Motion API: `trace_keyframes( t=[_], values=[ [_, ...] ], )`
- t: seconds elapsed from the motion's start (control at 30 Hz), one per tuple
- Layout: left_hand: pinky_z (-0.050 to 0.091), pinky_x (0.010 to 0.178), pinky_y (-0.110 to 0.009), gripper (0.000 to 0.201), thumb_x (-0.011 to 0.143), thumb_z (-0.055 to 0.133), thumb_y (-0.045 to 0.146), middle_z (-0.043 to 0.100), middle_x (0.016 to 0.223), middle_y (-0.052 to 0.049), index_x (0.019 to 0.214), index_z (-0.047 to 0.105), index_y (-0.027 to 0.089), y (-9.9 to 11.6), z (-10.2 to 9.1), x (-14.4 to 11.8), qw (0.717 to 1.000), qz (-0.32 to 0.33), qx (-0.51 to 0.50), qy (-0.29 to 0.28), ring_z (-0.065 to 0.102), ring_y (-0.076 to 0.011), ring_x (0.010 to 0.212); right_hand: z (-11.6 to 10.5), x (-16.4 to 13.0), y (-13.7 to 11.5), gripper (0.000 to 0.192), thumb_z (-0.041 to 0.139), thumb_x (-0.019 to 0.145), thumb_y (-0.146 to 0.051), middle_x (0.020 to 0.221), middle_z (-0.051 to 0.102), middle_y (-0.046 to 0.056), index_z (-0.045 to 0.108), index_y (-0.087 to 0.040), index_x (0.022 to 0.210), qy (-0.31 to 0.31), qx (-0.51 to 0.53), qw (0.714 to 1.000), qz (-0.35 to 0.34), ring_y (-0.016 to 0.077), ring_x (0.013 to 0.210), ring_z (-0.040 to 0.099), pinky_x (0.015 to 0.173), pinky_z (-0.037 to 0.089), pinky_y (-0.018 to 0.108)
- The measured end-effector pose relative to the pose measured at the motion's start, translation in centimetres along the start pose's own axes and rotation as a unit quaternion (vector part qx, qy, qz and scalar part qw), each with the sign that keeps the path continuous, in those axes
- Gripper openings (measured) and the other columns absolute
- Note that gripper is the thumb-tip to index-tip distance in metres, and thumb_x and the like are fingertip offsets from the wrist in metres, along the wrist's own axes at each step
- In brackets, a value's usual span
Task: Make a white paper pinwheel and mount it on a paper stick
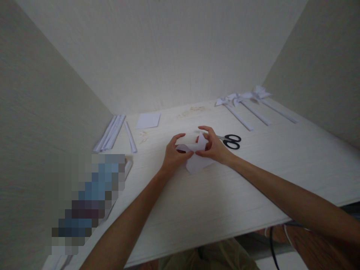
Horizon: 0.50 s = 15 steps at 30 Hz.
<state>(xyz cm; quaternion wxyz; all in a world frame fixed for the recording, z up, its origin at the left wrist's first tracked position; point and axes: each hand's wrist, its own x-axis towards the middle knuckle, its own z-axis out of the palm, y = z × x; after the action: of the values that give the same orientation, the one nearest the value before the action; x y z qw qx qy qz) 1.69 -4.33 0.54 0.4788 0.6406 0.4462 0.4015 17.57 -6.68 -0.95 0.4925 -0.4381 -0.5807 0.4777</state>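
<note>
A folded white paper piece (197,162) lies at the middle of the white table (213,198), with one flap raised. My left hand (174,154) pinches its left part between thumb and fingers. My right hand (214,147) grips the raised flap from the right. Both hands meet over the paper. Black-handled scissors (232,141) lie just behind my right hand, not touched.
Rolled white paper sticks (110,133) lie at the back left, one more stick (131,137) beside them. A flat paper square (148,120) sits behind. Finished paper flowers on long stems (247,107) lie at the back right. A blurred object (90,198) rests at the left edge. Walls enclose three sides.
</note>
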Motion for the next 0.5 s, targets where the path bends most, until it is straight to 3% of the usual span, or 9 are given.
trace_keyframes(
  t=[0.1,0.2,0.5],
  values=[
    [0.04,0.046,-0.019,0.065,0.049,0.068,0.015,0.054,0.054,0.005,0.111,0.05,0.013,-0.1,0.0,0.0,1.0,-0.013,-0.02,0.016,0.048,-0.0072,0.046,0.2,0.1,0.3,0.078,0.067,0.056,-0.017,0.101,0.045,0.001,0.021,-0.033,0.117,0.026,0.042,0.999,-0.002,0.0077,0.059,0.057,0.05,0.05,0.022],
    [0.041,0.049,-0.019,0.067,0.049,0.07,0.017,0.056,0.055,0.004,0.112,0.051,0.013,0.0,-0.3,0.2,0.999,-0.031,-0.038,-0.006,0.05,-0.0075,0.048,-0.1,0.2,0.7,0.079,0.068,0.056,-0.018,0.104,0.044,0.001,0.02,-0.034,0.117,0.026,0.072,0.997,-0.005,0.0077,0.06,0.057,0.052,0.051,0.022],
    [0.044,0.052,-0.023,0.059,0.049,0.07,0.019,0.064,0.064,-0.002,0.105,0.053,0.011,0.3,-0.7,0.4,0.989,-0.046,-0.025,-0.137,0.059,-0.0138,0.055,-0.8,0.2,-0.3,0.08,0.067,0.056,-0.008,0.091,0.044,-0.003,0.025,-0.034,0.119,-0.082,0.093,0.991,0.045,0.0032,0.052,0.053,0.043,0.047,0.016]
  ],
)
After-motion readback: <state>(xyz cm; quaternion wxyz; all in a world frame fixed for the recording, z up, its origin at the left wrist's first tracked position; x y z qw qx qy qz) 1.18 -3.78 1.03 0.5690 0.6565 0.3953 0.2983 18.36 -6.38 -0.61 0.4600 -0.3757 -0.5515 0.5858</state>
